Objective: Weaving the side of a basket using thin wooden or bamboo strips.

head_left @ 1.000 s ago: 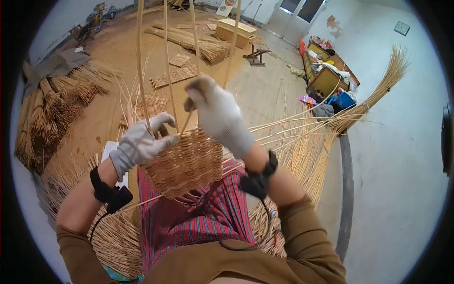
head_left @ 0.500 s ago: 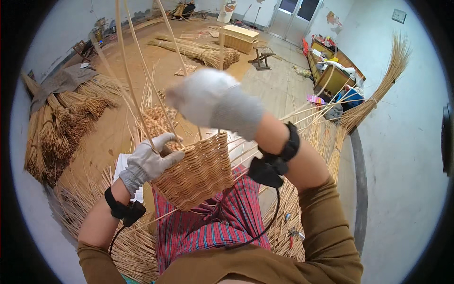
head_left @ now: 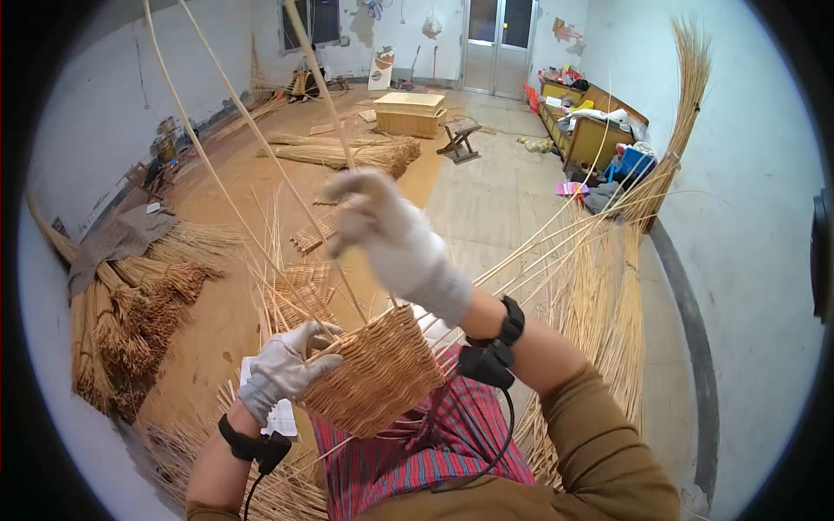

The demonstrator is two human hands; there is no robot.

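A partly woven wicker basket (head_left: 373,373) rests tilted over my lap, with long upright rods (head_left: 221,178) rising from its rim. My left hand (head_left: 291,365), in a grey-white glove, is closed on the basket's left upper corner, thumb over the rim and fingers behind. Above the rim hovers my gloved right hand (head_left: 391,234), its fingers bent and blurred. One thick rod (head_left: 317,78) runs down to that hand and passes out of sight at it. Whether the fingers grip the rod cannot be made out. More rods stick out of the weave's right side.
Loose rods (head_left: 599,295) cover the floor at my right, beside a tall bundle (head_left: 682,130) against the wall. Stacked bundles (head_left: 139,330) lie at left. Woven pieces (head_left: 300,291) sit ahead of the basket. Farther off are a folding stool (head_left: 459,143), a lidded wicker box (head_left: 408,117) and a bench (head_left: 599,139).
The view has tilted up, so the basket sits lower in it. My right hand, previously strongly blurred, shows bent fingers beside the rod. My left hand stays on the basket's corner.
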